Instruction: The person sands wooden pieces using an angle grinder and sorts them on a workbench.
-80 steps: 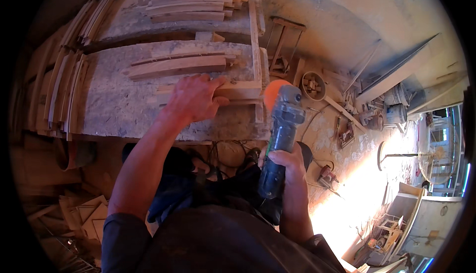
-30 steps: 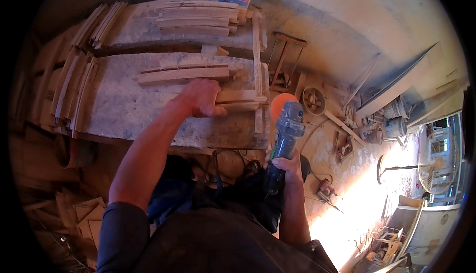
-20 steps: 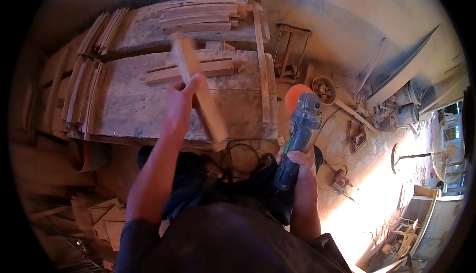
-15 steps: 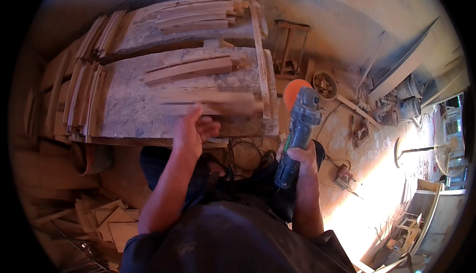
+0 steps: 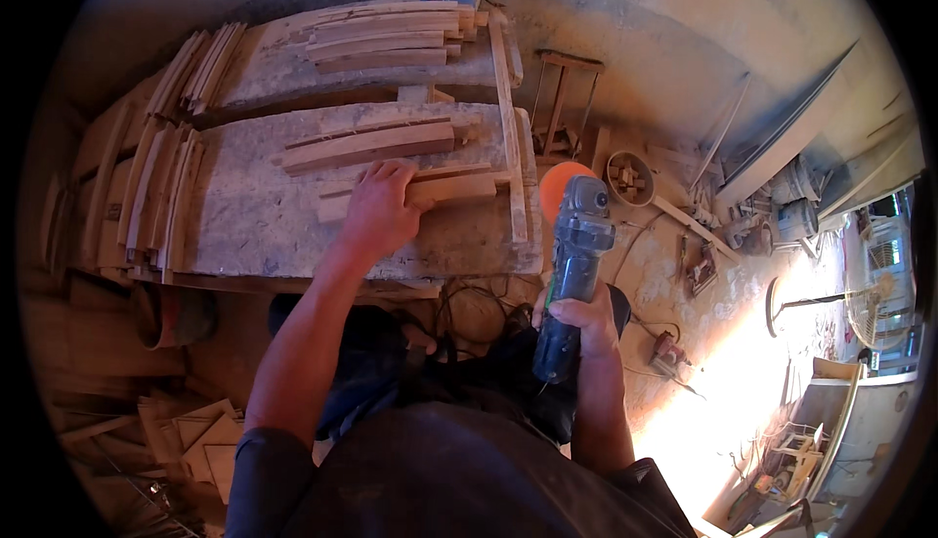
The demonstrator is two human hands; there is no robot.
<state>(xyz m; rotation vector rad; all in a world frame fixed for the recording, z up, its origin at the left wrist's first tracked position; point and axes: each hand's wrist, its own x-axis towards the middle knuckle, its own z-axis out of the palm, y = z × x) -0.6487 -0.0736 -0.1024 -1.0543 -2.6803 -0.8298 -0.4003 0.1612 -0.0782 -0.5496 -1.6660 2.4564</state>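
My left hand [image 5: 383, 208] lies over a short wooden strip [image 5: 467, 189] on the near workbench [image 5: 244, 215], fingers curled across its top. Part of the strip is hidden under the hand. My right hand [image 5: 578, 321] is wrapped round the body of a dark angle grinder [image 5: 576, 257], held upright off the bench's right end. An orange sanding disc [image 5: 557, 186] shows behind its head. Just beyond my left hand, a pair of curved wooden pieces [image 5: 391, 142] rests on the bench.
A long batten [image 5: 510, 128] lies across the right ends of both benches. Wooden strips [image 5: 156, 196] are stacked at the left. More curved pieces [image 5: 381, 40] lie on the far bench. A bucket of offcuts [image 5: 630, 178], a power tool [image 5: 672, 354] and cords are on the floor.
My left hand, open and in front of the blurred strip before, has moved away from me onto it and closed over it. The grinder stays in my right hand.
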